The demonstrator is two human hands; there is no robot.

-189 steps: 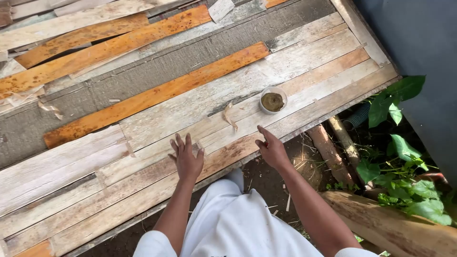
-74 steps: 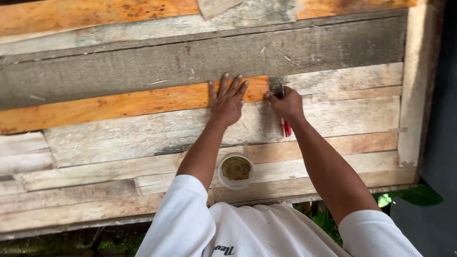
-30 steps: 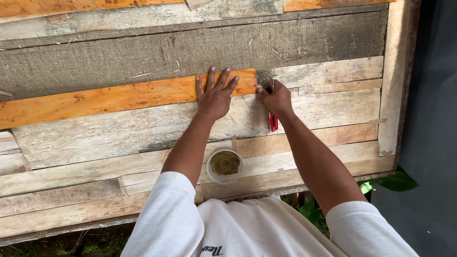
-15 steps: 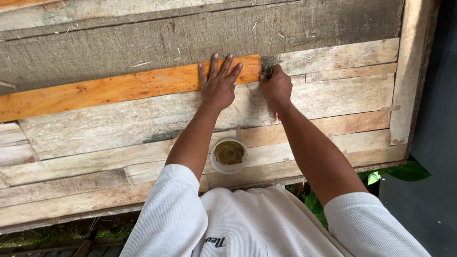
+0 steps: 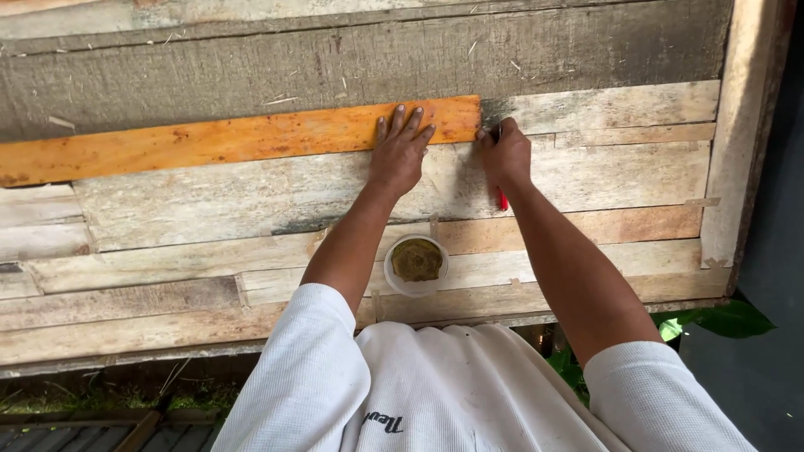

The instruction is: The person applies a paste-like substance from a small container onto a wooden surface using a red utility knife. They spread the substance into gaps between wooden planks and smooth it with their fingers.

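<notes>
My left hand (image 5: 399, 153) lies flat, fingers spread, on the right end of a long orange wooden plank (image 5: 226, 138). My right hand (image 5: 505, 154) is closed around a red-handled tool (image 5: 502, 199), its tip at the plank's right end; only a bit of red handle shows below the fist. A small white cup (image 5: 416, 264) with brownish contents sits on the boards between my forearms.
The plank rests on a panel of weathered pale boards (image 5: 603, 176) with a grey rough strip (image 5: 335, 63) above. A vertical board (image 5: 741, 125) frames the right side. Green leaves (image 5: 712, 320) show lower right, ground and grass lower left.
The view shifted slightly. Both hands stay at the orange plank's right end; a little more of the red handle shows under the right fist than half a second ago.
</notes>
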